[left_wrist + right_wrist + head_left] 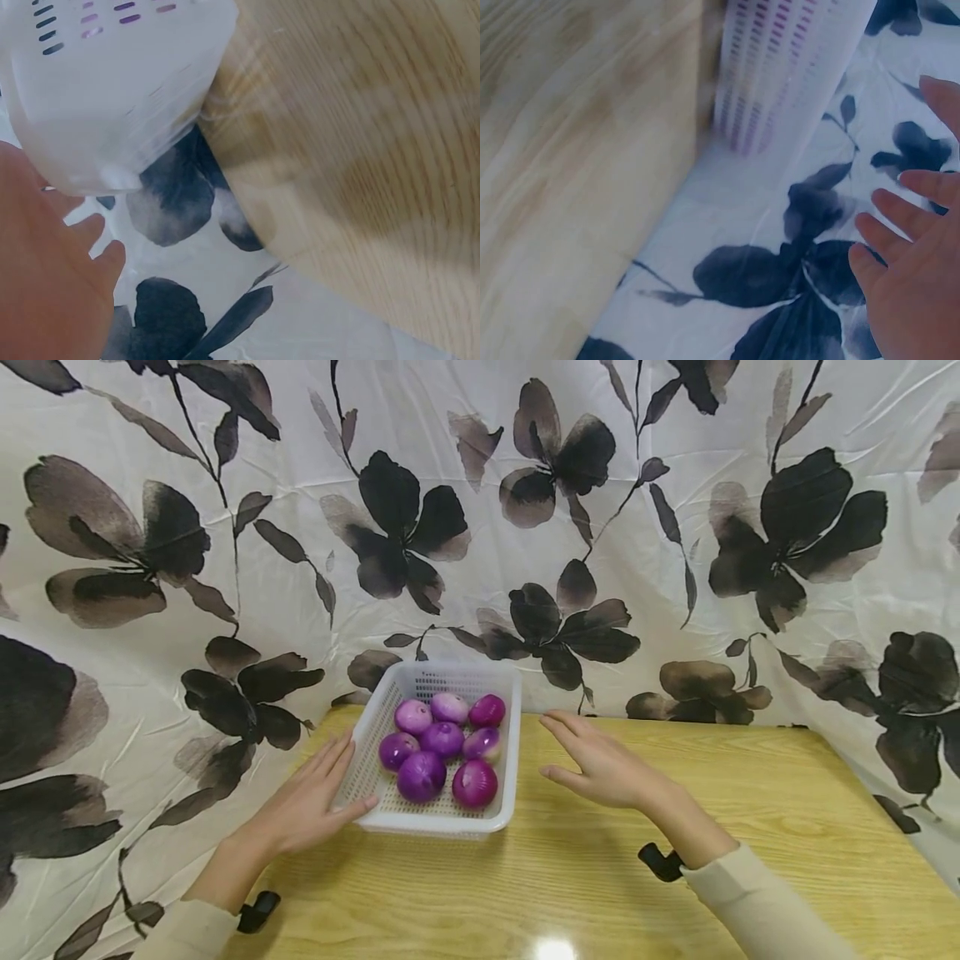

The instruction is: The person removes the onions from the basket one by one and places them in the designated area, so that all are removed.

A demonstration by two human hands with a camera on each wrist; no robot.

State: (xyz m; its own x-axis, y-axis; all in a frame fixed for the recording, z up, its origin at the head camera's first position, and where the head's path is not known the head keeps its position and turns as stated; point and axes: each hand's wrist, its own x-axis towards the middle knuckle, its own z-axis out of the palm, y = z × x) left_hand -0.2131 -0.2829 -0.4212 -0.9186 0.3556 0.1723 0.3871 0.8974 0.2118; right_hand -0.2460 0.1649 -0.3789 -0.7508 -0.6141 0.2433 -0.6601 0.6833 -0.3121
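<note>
A white perforated plastic basket point(390, 823) sits on the wooden table point(600, 893) near its back edge. Several purple peeled onions point(442, 739) lie in it. My left hand point(315, 802) lies flat against the basket's left wall, fingers straight, thumb touching the front left corner. My right hand point(592, 760) hovers open just right of the basket, apart from it. The left wrist view shows the basket wall point(112, 97) above my left hand point(52, 277). In the right wrist view the basket side point(780, 67) is blurred, with my right hand's fingers point(915, 255) spread.
A white cloth with dark flower prints point(480, 510) hangs behind the table and drapes along its left and right sides. Bare wood stretches to the right and front of the basket. Black wrist straps point(660, 862) show on both forearms.
</note>
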